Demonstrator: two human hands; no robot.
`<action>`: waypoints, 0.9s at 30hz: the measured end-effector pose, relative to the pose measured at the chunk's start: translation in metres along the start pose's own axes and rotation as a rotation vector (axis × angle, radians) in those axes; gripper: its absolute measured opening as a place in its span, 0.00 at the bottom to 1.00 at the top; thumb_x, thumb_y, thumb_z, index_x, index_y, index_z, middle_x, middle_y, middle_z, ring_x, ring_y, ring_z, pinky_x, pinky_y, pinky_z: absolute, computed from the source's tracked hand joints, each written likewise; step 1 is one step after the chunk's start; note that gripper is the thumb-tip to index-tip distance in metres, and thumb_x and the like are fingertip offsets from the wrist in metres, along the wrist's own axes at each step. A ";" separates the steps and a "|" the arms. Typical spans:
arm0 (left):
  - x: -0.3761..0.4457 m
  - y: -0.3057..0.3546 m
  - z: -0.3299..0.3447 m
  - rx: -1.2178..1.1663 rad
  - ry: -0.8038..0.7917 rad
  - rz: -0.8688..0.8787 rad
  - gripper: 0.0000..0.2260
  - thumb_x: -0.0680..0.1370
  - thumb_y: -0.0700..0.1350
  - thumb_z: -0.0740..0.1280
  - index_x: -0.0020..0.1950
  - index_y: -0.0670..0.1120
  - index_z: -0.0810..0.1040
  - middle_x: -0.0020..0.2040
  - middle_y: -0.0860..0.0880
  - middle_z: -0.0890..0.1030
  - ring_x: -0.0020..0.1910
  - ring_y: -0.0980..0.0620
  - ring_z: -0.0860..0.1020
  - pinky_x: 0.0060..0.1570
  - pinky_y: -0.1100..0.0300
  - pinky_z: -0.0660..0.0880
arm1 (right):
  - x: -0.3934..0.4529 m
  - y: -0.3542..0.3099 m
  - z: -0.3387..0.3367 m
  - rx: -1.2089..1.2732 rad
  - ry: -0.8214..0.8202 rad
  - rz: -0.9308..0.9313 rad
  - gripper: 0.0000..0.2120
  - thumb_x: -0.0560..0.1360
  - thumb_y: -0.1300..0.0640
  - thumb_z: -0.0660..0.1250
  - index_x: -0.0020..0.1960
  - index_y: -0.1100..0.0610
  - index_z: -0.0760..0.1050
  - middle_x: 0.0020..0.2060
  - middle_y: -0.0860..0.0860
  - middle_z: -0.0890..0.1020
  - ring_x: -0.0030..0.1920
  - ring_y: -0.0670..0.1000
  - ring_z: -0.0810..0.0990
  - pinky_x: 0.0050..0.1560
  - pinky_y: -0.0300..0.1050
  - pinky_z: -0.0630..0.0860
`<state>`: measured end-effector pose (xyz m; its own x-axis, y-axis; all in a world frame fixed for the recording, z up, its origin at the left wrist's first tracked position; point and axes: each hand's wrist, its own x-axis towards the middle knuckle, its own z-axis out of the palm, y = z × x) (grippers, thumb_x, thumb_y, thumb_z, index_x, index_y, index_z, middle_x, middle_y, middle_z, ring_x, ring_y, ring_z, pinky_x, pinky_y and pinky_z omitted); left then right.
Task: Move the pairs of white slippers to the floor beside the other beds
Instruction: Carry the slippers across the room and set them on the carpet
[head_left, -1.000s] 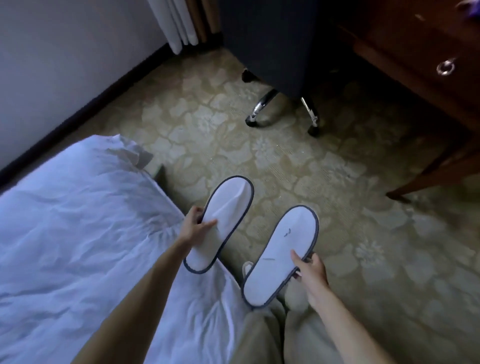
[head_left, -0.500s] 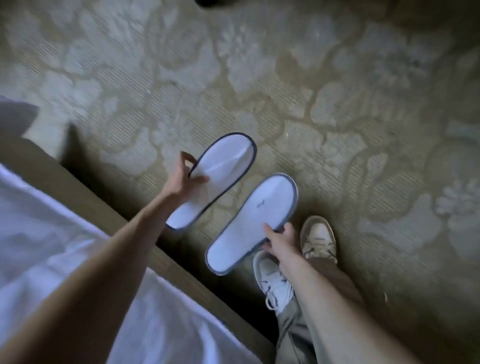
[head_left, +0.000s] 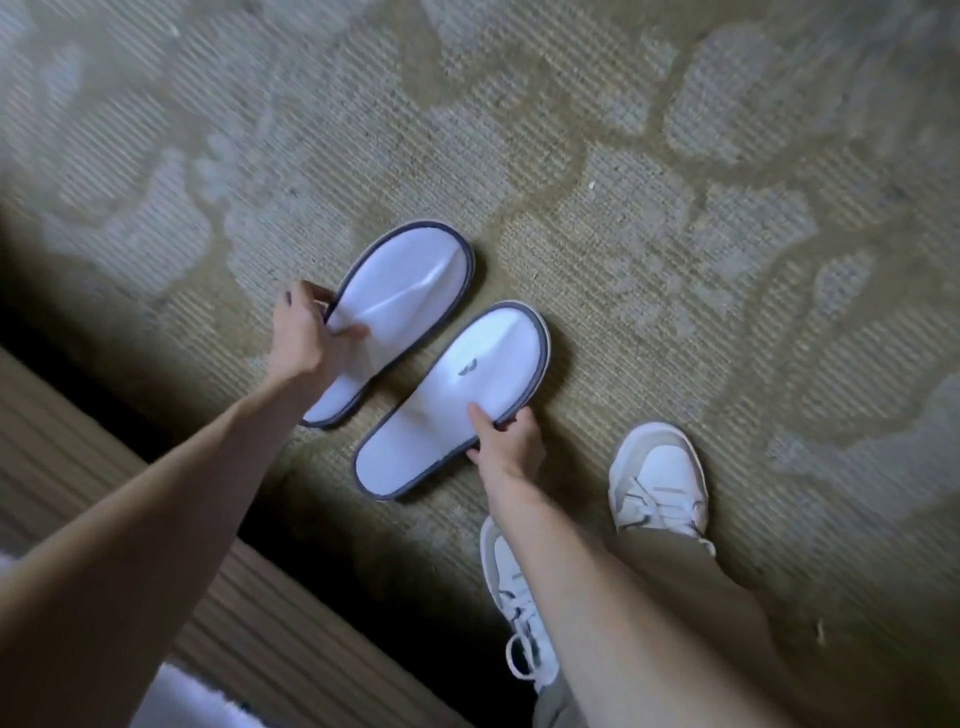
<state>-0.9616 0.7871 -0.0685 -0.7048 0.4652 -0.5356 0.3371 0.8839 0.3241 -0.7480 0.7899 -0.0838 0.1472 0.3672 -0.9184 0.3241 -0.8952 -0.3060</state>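
Two white slippers with dark grey trim lie side by side on the patterned carpet, toes pointing up and to the right. My left hand (head_left: 311, 340) pinches the left edge of the left slipper (head_left: 410, 291) near its middle. My right hand (head_left: 506, 439) grips the right edge of the right slipper (head_left: 457, 395), thumb on top beside a small dark logo. Both slippers look flat against the carpet, a narrow strip of floor between them.
The wooden bed frame (head_left: 171, 551) runs along the lower left, with white bedding (head_left: 176, 699) at the bottom edge. My two white sneakers (head_left: 657, 478) (head_left: 514, 597) stand on the carpet (head_left: 675, 234) just right of and below the slippers.
I have bent down and both hands have lowered the slippers from above the bed's edge to the carpet beside the bed. The room's chair and desk have left the view.
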 end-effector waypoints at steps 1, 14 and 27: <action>-0.002 0.002 0.001 -0.003 0.008 -0.007 0.22 0.70 0.46 0.76 0.57 0.40 0.70 0.59 0.38 0.71 0.49 0.43 0.72 0.47 0.53 0.70 | -0.001 -0.002 0.001 -0.013 0.019 -0.009 0.19 0.63 0.43 0.73 0.46 0.53 0.74 0.44 0.51 0.81 0.50 0.59 0.83 0.49 0.60 0.82; 0.004 0.012 0.008 0.115 -0.040 -0.094 0.25 0.72 0.48 0.75 0.64 0.41 0.70 0.65 0.39 0.67 0.64 0.38 0.71 0.66 0.44 0.69 | -0.003 -0.022 0.006 -0.171 0.045 -0.016 0.20 0.72 0.46 0.70 0.54 0.61 0.77 0.55 0.58 0.83 0.54 0.59 0.82 0.53 0.49 0.79; -0.158 0.098 -0.101 -0.159 -0.314 -0.357 0.19 0.75 0.47 0.72 0.61 0.38 0.76 0.58 0.38 0.78 0.56 0.42 0.79 0.58 0.49 0.77 | -0.158 -0.100 -0.122 -0.750 0.018 -0.042 0.30 0.77 0.40 0.58 0.65 0.64 0.70 0.64 0.63 0.77 0.64 0.63 0.76 0.60 0.52 0.72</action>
<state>-0.8801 0.7958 0.1266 -0.5286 0.1482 -0.8358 -0.0078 0.9837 0.1794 -0.6893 0.8518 0.1228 0.1335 0.4071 -0.9036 0.8788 -0.4701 -0.0820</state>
